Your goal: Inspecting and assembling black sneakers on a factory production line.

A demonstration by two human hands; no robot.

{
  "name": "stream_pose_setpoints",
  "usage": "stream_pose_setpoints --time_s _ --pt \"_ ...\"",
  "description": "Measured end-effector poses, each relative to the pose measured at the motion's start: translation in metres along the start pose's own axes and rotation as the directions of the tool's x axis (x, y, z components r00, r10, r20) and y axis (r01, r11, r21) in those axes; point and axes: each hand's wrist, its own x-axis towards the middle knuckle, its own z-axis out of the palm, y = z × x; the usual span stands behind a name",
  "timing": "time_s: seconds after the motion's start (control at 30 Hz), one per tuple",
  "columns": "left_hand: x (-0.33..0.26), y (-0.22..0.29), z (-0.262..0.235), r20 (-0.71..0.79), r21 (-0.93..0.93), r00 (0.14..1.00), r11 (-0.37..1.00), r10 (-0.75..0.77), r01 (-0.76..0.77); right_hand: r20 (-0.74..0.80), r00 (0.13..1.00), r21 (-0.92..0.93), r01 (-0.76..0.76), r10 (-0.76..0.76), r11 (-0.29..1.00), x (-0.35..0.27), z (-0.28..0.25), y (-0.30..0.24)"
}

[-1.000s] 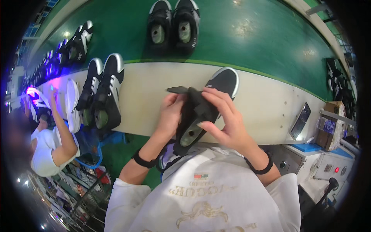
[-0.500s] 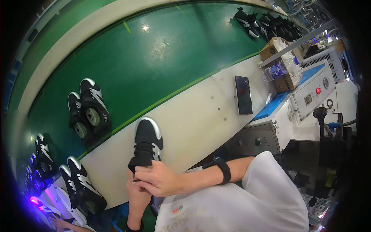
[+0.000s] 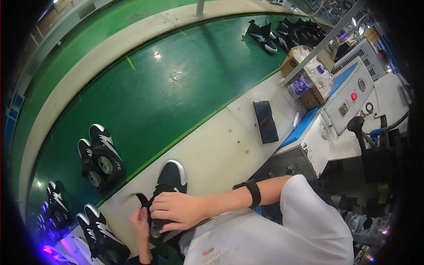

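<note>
A black sneaker with a white toe (image 3: 171, 181) lies on the cream ledge (image 3: 221, 145) in front of me, toe pointing away. My right hand (image 3: 174, 211) lies across its opening and grips it, a black band on the wrist. My left hand (image 3: 140, 221) holds the shoe's near left side, by a black strap or tongue (image 3: 142, 199) that sticks out.
A pair of black-and-white sneakers (image 3: 99, 157) rides the green conveyor belt (image 3: 168, 84); more pairs lie at lower left (image 3: 99, 234) and far right (image 3: 265, 35). A black phone (image 3: 265, 122) lies on the ledge. A cardboard box (image 3: 304, 70), bottle and control panel (image 3: 349, 97) stand right.
The view has swung further to the right and down. Both hands remain on the same sneaker, now lower in the picture, and the machine at right shows more fully.
</note>
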Motion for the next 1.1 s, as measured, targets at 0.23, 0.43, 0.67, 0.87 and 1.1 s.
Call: stream_pose_setpoints --time_s 0.23,0.43,0.67,0.87,1.1 --pt "-0.067 0.107 -0.02 -0.051 -0.018 0.962 0.964 -0.267 0.267 0.341 0.937 -0.078 -0.051 0.075 0.996 0.021 -0.023 0.017" --pt "-0.087 0.141 0.01 0.223 0.178 0.975 0.983 0.013 -0.053 0.657 0.743 0.081 -0.234 0.125 0.969 0.046 -0.043 0.029" --pt "-0.067 0.112 0.013 0.217 0.03 0.928 0.948 0.303 -0.316 0.343 0.938 -0.263 0.139 -0.042 0.955 0.023 -0.012 0.026" --pt "-0.058 0.108 -0.007 -0.18 -0.009 0.955 0.97 0.236 -0.241 0.434 0.895 -0.334 0.058 0.099 0.941 0.019 -0.008 0.026" --pt "-0.02 0.106 0.017 -0.263 0.253 0.917 0.938 0.301 -0.236 -0.015 0.885 0.075 -0.463 0.465 0.883 0.027 -0.053 0.015"
